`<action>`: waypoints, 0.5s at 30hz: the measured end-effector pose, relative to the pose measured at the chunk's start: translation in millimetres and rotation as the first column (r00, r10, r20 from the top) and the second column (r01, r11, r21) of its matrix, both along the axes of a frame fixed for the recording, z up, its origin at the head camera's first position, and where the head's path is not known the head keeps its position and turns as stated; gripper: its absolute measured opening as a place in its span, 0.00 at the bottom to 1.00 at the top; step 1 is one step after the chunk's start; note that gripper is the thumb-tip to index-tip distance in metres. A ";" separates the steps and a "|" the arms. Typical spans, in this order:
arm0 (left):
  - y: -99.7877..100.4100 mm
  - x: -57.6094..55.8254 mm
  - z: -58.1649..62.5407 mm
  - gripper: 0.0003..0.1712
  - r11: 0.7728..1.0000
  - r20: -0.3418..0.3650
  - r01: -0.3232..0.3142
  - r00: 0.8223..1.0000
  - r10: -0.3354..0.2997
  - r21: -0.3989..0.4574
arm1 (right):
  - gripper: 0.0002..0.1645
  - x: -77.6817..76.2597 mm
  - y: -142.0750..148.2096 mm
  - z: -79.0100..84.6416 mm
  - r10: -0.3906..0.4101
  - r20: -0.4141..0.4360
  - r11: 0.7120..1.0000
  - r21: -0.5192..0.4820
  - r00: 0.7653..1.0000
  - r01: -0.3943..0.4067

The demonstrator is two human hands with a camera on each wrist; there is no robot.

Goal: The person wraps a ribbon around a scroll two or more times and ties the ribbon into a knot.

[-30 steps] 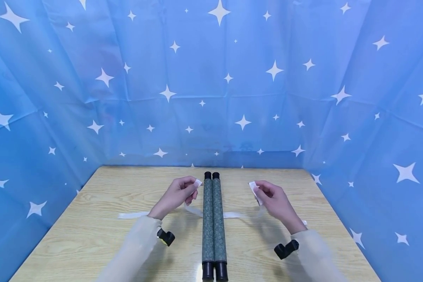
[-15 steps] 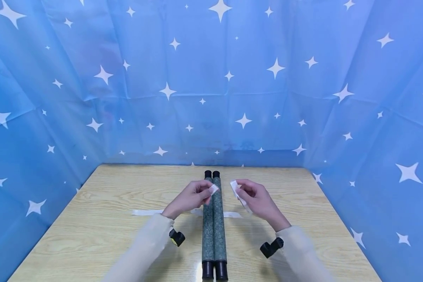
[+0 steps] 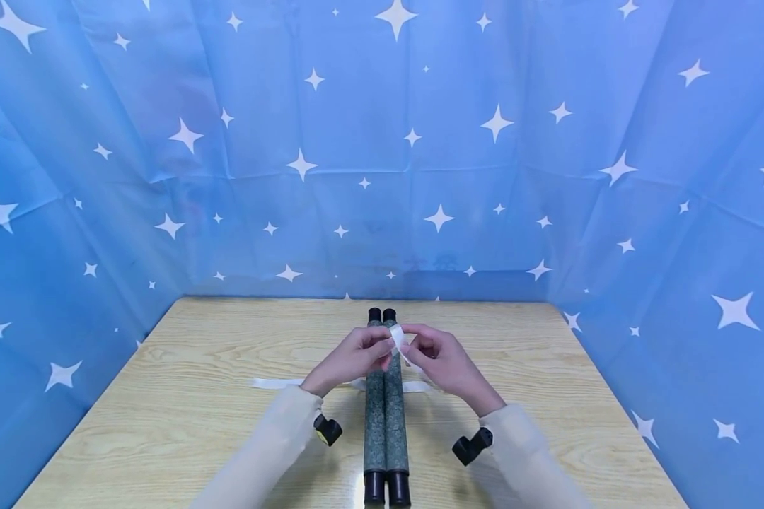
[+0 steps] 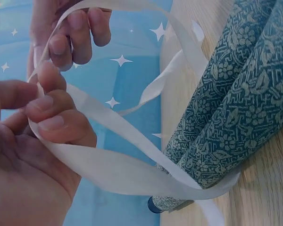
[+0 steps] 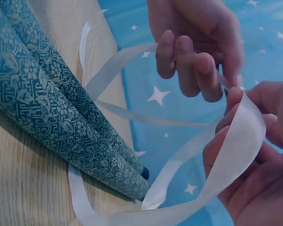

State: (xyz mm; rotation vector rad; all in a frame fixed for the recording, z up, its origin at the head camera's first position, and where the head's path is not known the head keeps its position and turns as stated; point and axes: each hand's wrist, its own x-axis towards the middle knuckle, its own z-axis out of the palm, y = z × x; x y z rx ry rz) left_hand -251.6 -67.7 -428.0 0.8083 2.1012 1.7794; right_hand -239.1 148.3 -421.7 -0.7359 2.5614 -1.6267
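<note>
1. Scroll [image 3: 392,417], its two green patterned rolls side by side and touching, lies lengthwise before me on the wood-grain surface [image 3: 197,353], black caps [image 3: 374,488] at its ends.
2. White ribbon [image 4: 118,172] loops in the air over the scroll, with other lengths lying on the surface to the scroll's left and right.
3. My left grip [image 3: 350,359], above the scroll's far half, is clamped on the ribbon between thumb and forefinger.
4. My right grip [image 3: 448,362], reaching in from the scroll's right side, also pinches the ribbon, just beside the left grip.
5. Beyond the scroll hangs a blue curtain [image 3: 382,212] printed with white stars.
6. Black wrist cameras [image 3: 327,429] sit by my cream sleeves [image 3: 267,438], one to either side of the scroll.
</note>
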 end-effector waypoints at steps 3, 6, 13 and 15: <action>0.8 1.4 0.6 0.18 1.000 -0.007 0.007 1.000 -0.007 -0.009 | 0.25 0.6 -1.2 0.0 0.019 0.022 1.000 0.007 1.000 -0.019; 1.0 2.9 1.1 0.20 1.000 -0.010 0.010 1.000 -0.010 -0.014 | 0.26 0.9 -1.6 -0.3 0.031 0.055 0.999 0.022 0.998 -0.032; 7.3 2.6 -1.1 0.21 0.999 -0.040 -0.046 0.998 0.045 -0.028 | 0.21 0.7 -1.4 -0.3 0.058 0.065 0.998 0.029 0.996 -0.060; 8.9 2.8 -1.6 0.20 0.997 -0.072 -0.066 0.995 0.064 -0.033 | 0.19 0.3 -0.7 -0.6 0.070 0.075 0.997 0.021 0.995 -0.072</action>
